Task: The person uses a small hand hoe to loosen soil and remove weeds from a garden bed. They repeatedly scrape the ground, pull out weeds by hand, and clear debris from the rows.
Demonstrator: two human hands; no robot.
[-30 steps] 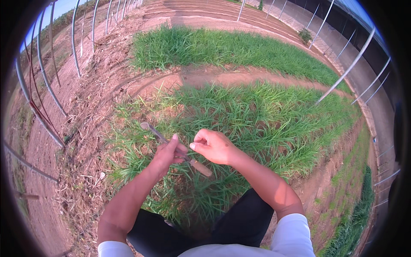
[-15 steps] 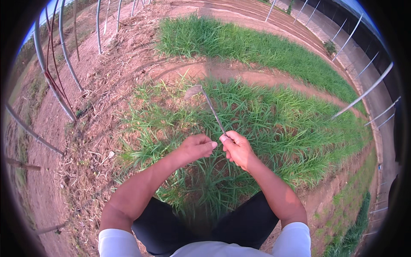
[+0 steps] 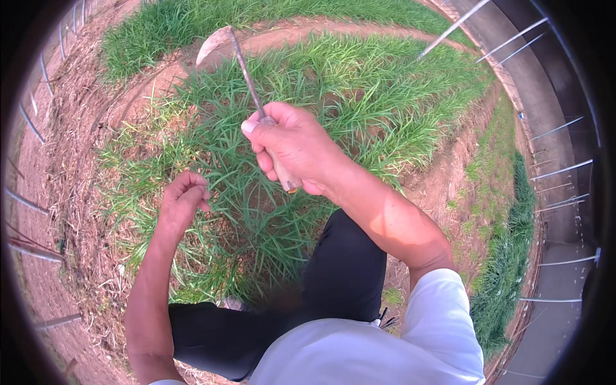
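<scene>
My right hand [image 3: 292, 144] is raised above the grass, its fingers wrapped round the wooden handle [image 3: 282, 172] of a hand hoe. From the fist a thin dark metal shaft [image 3: 246, 70] runs up and away to the left, ending in a pale, curved blade [image 3: 214, 46]. The blade hangs clear of my left hand. Lower and further left, my left hand [image 3: 185, 197] hovers over the green grass [image 3: 244, 192] with its fingers curled in; nothing shows in them. Both knees are bent, in dark trousers [image 3: 343, 269], close to the grass.
Another grass strip [image 3: 192, 22] lies beyond a bare soil path [image 3: 321, 27]. Dry straw and reddish soil [image 3: 70, 167] spread on the left, with metal poles [image 3: 32, 128] along that side. On the right, slanting poles [image 3: 561, 170] stand by a grey paved strip [image 3: 552, 237].
My right hand has lifted and moved left with the hand hoe. My left hand has drawn away to the left and slightly up. The view has shifted toward the right.
</scene>
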